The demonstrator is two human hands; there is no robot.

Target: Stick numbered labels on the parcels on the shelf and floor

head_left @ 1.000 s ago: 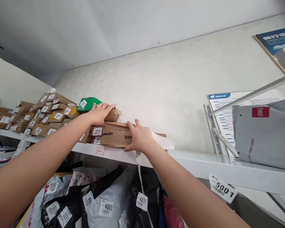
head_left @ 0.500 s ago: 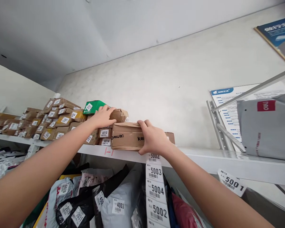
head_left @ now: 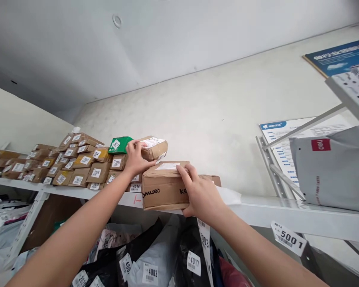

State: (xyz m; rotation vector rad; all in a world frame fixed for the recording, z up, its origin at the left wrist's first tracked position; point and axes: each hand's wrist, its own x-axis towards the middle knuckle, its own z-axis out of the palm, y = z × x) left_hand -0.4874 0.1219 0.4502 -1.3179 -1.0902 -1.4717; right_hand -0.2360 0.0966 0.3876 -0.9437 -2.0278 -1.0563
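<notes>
My right hand (head_left: pixel 202 197) grips the right end of a brown cardboard box (head_left: pixel 163 192) with black lettering and a white label on top. The box juts over the shelf's front edge. My left hand (head_left: pixel 135 158) is closed on the near left corner of a smaller taped cardboard box (head_left: pixel 155 150), fingers on top and thumb below. That box is tilted above and behind the lettered one. Beneath my right hand hangs a strip of number labels (head_left: pixel 204 239), its upper part hidden. A green box (head_left: pixel 118 145) sits just left of my left hand.
Several labelled cardboard boxes (head_left: pixel 80 160) are stacked leftward along the white shelf (head_left: pixel 257 215). Another brown box (head_left: pixel 212 179) lies behind my right hand. Bagged parcels (head_left: pixel 142 259) fill the level below. A grey bag (head_left: pixel 332 171) stands on the right, beside a metal brace (head_left: pixel 305 127).
The lettered box has come forward past the shelf edge, showing its top label. My left hand has raised and tilted the smaller box. The label strip has swung and is more hidden.
</notes>
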